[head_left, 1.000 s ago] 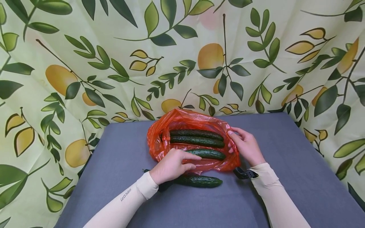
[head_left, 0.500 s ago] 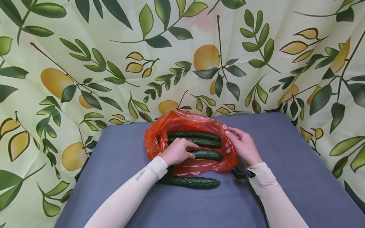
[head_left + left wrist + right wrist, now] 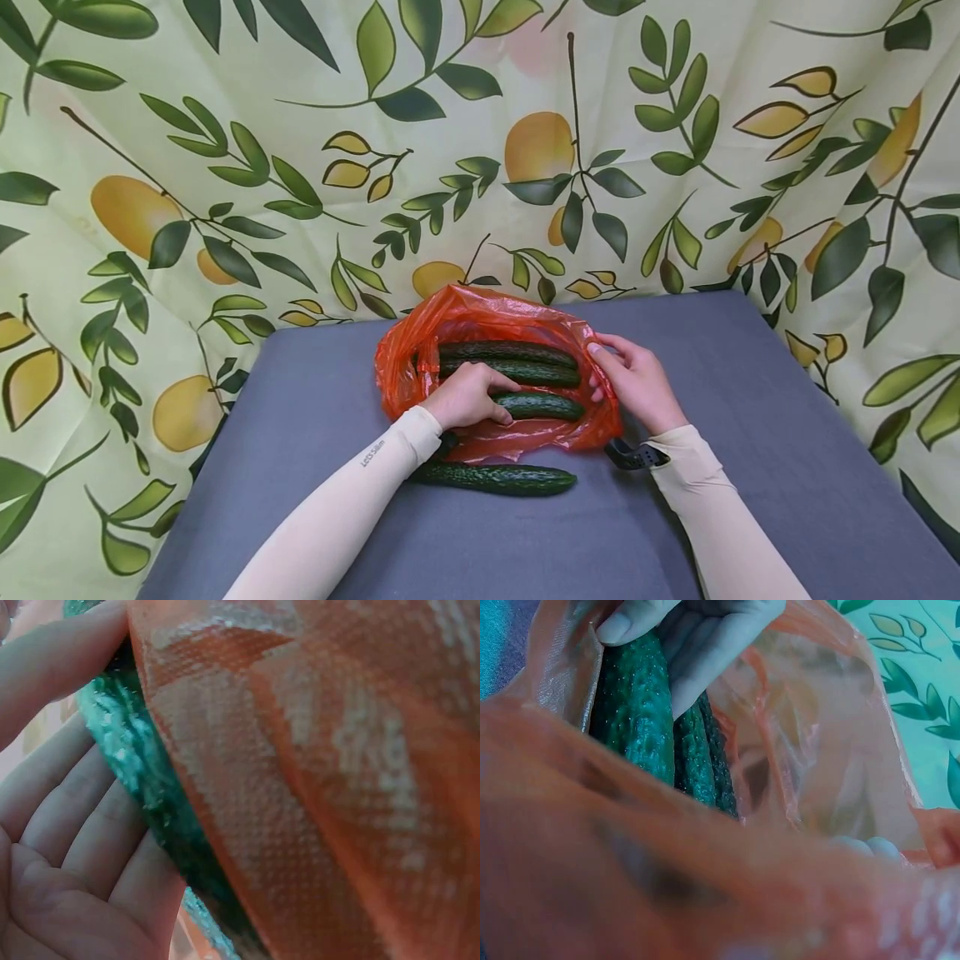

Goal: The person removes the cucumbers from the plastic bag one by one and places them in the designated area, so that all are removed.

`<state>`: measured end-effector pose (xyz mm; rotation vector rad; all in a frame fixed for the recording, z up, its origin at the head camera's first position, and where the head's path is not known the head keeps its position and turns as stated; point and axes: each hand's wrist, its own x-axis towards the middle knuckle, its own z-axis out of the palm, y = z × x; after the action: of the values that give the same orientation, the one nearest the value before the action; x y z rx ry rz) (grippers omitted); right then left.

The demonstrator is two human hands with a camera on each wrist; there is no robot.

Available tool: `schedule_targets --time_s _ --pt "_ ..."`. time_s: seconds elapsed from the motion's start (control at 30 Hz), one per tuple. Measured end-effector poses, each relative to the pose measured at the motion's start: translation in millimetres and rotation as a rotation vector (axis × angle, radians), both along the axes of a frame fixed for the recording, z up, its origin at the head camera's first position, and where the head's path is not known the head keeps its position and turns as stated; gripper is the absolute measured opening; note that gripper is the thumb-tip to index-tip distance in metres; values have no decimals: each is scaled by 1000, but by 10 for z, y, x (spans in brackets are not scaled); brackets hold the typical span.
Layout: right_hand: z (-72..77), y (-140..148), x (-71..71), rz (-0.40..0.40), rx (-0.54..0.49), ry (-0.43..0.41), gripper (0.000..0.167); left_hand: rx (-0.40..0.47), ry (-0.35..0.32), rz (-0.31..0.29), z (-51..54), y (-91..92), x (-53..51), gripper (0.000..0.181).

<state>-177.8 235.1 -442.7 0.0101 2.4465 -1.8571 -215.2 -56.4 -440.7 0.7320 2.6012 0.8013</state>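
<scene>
Left hand (image 3: 468, 396) gripped the nearest cucumber (image 3: 542, 406); right hand (image 3: 637, 379) held the red bag (image 3: 408, 350)

Nearest cucumber lay inside the bag, which sat mid-width, toward the rear edge of the desk (image 3: 600, 542). Left thumb was on its near side, fingers on its far side: likely a pinch to fit the gap before the 2 rear cucumbers (image 3: 525, 369), side by side behind it. Right thumb and fingers pinched the rim at the bag's right end, probably so the thin film couldn't sag over the contents. 1 loose cucumber (image 3: 502, 479) lay outside, before the bag, roughly parallel to the rear edge; left end hidden by the left sleeve (image 3: 337, 500).
</scene>
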Motion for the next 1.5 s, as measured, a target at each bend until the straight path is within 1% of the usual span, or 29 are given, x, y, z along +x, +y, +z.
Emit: schedule_targets --time_s 0.13,0.33,0.43,0.57,0.7,0.87,0.97,1.07,1.2,1.33,1.4,1.5 --pt "7 -4 -7 5 -3 -1 62 -10 -5 0 -20 -2 -14 46" --pt "3 -9 -22 4 -7 11 62 -11 43 -28 -23 -19 -35 45" --pt "-20 -7 -20 3 -10 6 62 10 43 -11 1 -45 -20 46" --pt "-49 5 7 2 -7 -5 62 63 36 24 67 -92 13 49" --pt "-59 16 30 -3 -6 -6 61 113 45 49 131 -155 25 50" --pt "-50 17 29 -8 3 -2 62 143 47 81 192 -221 22 50" --pt "-43 9 24 -8 10 3 62 171 49 83 237 -245 17 50" --pt "-36 0 20 -9 14 4 62 218 52 84 304 -262 24 50" --pt "-24 -7 13 -7 11 -2 63 302 20 90 403 -256 54 50" --pt "-4 -4 11 -1 -9 -15 61 371 -13 88 484 -197 105 50" --pt "6 1 9 2 -18 -20 61 388 -6 80 519 -154 128 50" --pt "17 12 4 4 2 -12 62 389 31 49 570 -83 158 50"
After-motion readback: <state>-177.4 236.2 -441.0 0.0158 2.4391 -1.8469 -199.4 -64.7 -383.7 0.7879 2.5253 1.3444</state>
